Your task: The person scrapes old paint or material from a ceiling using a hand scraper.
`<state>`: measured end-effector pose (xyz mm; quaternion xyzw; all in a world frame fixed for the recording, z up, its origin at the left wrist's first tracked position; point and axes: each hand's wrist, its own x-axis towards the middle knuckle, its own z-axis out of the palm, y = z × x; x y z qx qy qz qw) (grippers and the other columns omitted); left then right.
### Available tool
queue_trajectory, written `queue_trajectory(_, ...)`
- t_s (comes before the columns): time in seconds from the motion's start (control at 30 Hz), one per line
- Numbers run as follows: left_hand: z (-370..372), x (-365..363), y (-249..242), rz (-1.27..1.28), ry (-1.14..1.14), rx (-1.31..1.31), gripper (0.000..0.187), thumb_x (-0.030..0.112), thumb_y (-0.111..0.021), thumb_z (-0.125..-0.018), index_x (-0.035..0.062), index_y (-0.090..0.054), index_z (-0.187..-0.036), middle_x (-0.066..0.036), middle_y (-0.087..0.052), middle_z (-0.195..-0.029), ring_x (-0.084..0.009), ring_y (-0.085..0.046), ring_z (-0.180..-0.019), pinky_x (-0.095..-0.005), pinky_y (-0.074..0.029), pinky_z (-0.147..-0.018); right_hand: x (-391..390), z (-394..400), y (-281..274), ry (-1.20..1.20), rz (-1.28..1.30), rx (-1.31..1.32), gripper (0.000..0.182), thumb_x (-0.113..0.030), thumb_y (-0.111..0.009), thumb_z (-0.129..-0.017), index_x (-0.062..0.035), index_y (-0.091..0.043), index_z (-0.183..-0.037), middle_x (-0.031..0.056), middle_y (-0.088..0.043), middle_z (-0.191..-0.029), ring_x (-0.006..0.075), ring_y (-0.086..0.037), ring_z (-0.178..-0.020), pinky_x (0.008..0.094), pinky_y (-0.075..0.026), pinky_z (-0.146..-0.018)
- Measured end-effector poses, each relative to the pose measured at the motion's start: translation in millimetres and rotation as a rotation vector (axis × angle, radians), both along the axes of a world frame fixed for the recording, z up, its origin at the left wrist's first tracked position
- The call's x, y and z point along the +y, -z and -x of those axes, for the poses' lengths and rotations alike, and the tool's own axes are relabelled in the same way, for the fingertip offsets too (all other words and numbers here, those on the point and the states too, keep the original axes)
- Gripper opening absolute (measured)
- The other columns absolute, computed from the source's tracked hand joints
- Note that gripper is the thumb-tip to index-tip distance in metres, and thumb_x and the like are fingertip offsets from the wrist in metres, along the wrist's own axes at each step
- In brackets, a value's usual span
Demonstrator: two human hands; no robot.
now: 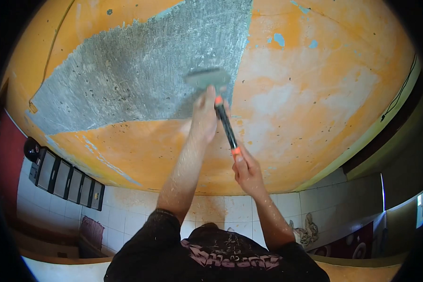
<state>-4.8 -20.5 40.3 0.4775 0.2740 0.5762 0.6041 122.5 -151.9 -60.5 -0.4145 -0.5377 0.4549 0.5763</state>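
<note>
A long-handled scraper (227, 126) with a black and orange handle and a wide, blurred blade touches or nearly touches the wall. My left hand (206, 113) is closed around its upper part, just below the blade. Lower down, my right hand (247, 175) grips the orange end of the handle. Behind the blade lies a large grey bare patch (141, 75) of wall, bordered by orange paint (305, 117) with pale worn areas and small blue spots. White flecks cover both forearms.
A dark drawer unit (69, 181) stands at the lower left. Orange dust lies on the white tiled floor (237, 207). A bundled cloth (308, 230) and a red patterned mat (357, 244) are at the lower right. Cables hang at both sides of the wall.
</note>
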Motion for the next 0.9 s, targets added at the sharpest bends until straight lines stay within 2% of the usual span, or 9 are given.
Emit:
queue_trajectory(0.13,5.1,-0.5,89.9,0.201,0.082,-0.047,0.049,0.042,-0.043,-0.107,-0.0027,-0.056,-0.122,-0.007,-0.058,-0.080,-0.0168,-0.059,-0.067,-0.0328,-0.050,-0.064,-18.8,9.4,75.3,-0.005,0.128,0.066,0.045,-0.019,-0.044,-0.107,-0.0084,-0.042,-0.151,-0.0066,-0.037,-0.073,0.0035,-0.035,-0.061,0.0209,-0.032,-0.055)
queue_trajectory(0.23,3.3,-6.2,124.9,0.239,0.109,-0.017,0.046,0.042,-0.044,-0.107,-0.0007,-0.055,-0.122,-0.008,-0.059,-0.084,-0.0181,-0.060,-0.072,-0.0355,-0.054,-0.071,-26.8,12.8,112.2,0.049,0.141,0.044,0.045,-0.019,-0.043,-0.108,-0.0084,-0.041,-0.152,-0.0063,-0.037,-0.073,0.0034,-0.036,-0.061,0.0209,-0.032,-0.055)
queue_trajectory(0.33,5.9,-10.0,146.6,0.237,0.256,-0.004,0.042,0.038,-0.043,-0.108,0.0010,-0.051,-0.125,-0.008,-0.056,-0.090,-0.0206,-0.058,-0.079,-0.0394,-0.052,-0.079,-35.2,16.7,136.8,0.096,0.152,0.039,0.045,-0.018,-0.043,-0.107,-0.0082,-0.042,-0.151,-0.0054,-0.040,-0.073,0.0034,-0.038,-0.061,0.0212,-0.034,-0.055)
queue_trajectory(0.47,4.8,-12.6,154.1,0.244,0.316,-0.004,0.034,0.035,-0.042,-0.109,0.0022,-0.051,-0.116,-0.008,-0.056,-0.087,-0.0210,-0.058,-0.080,-0.0405,-0.052,-0.079,-41.4,22.4,154.8,0.206,0.177,-0.036,0.045,-0.018,-0.043,-0.107,-0.0070,-0.043,-0.151,-0.0045,-0.044,-0.074,0.0037,-0.041,-0.063,0.0215,-0.037,-0.057)
queue_trajectory(0.57,2.8,-5.9,167.4,0.221,0.320,0.009,0.036,0.035,-0.041,-0.109,0.0030,-0.055,-0.117,-0.006,-0.059,-0.078,-0.0172,-0.060,-0.073,-0.0352,-0.053,-0.072,-42.1,26.7,158.4,0.229,0.162,-0.033,0.046,-0.019,-0.043,-0.108,-0.0059,-0.042,-0.151,-0.0044,-0.046,-0.077,0.0039,-0.042,-0.064,0.0214,-0.039,-0.058)
queue_trajectory(0.67,2.6,-9.8,152.2,0.168,0.305,0.079,0.034,0.035,-0.040,-0.109,0.0049,-0.056,-0.105,-0.005,-0.059,-0.076,-0.0169,-0.060,-0.071,-0.0348,-0.052,-0.070,-39.6,31.6,163.3,0.241,0.139,0.058,0.046,-0.021,-0.044,-0.108,-0.0053,-0.042,-0.151,-0.0044,-0.047,-0.081,0.0036,-0.042,-0.064,0.0209,-0.038,-0.057)
queue_trajectory(0.77,1.7,-1.6,161.5,0.215,0.289,0.098,0.035,0.036,-0.039,-0.110,0.0055,-0.055,-0.099,-0.005,-0.060,-0.075,-0.0162,-0.060,-0.069,-0.0340,-0.052,-0.068,-38.1,33.2,159.7,0.228,0.174,0.103,0.047,-0.021,-0.045,-0.108,-0.0053,-0.042,-0.151,-0.0041,-0.047,-0.083,0.0031,-0.042,-0.065,0.0203,-0.037,-0.056)
queue_trajectory(0.9,3.4,0.9,154.6,0.146,0.324,0.127,0.035,0.033,-0.040,-0.109,0.0007,-0.053,-0.114,-0.007,-0.057,-0.080,-0.0183,-0.059,-0.071,-0.0353,-0.052,-0.069,-31.4,35.8,164.0,0.228,0.145,0.107,0.049,-0.025,-0.044,-0.109,-0.0064,-0.038,-0.153,-0.0076,-0.040,-0.077,0.0018,-0.035,-0.056,0.0185,-0.031,-0.048)
